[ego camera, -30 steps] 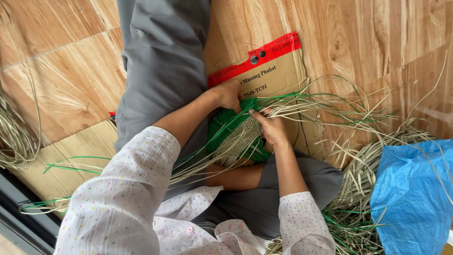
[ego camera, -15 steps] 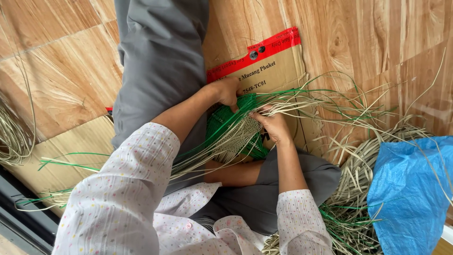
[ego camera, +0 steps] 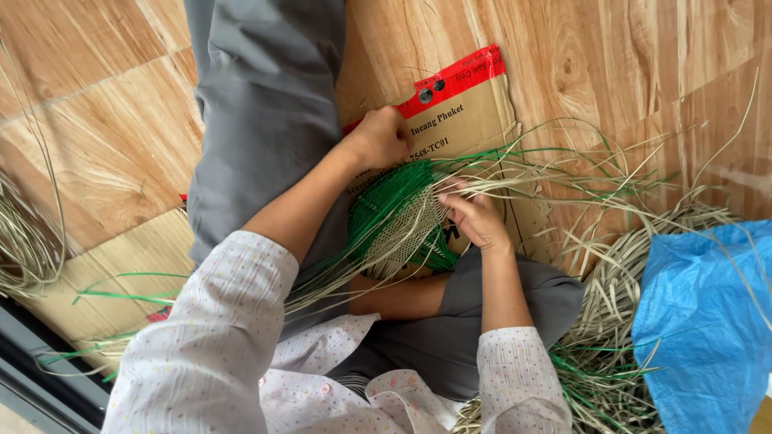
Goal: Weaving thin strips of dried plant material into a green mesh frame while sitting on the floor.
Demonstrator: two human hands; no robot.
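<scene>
Left hand [ego camera: 378, 138]: clenched on the woven mat's [ego camera: 402, 217] top edge, frame centre.
Right hand [ego camera: 474, 215]: fingers pinching pale straw strands [ego camera: 555, 181].
Underneath: flattened cardboard [ego camera: 466, 112].

Two bare hands, left hand [ego camera: 382, 137] and right hand [ego camera: 476, 215]; one green-and-tan woven reed mat piece [ego camera: 400, 217]; one flattened brown cardboard box with red tape [ego camera: 474, 104]; one blue plastic sack [ego camera: 704, 321]; loose reed strips [ego camera: 611, 281] too many to count.

A half-woven mat of green and pale straw strips [ego camera: 400, 219] lies flat on a cardboard sheet [ego camera: 470, 112], against the person's gray-trousered leg. Its checkered centre is tight. Long loose strips [ego camera: 563, 173] fan outward from its edges, unwoven.
</scene>
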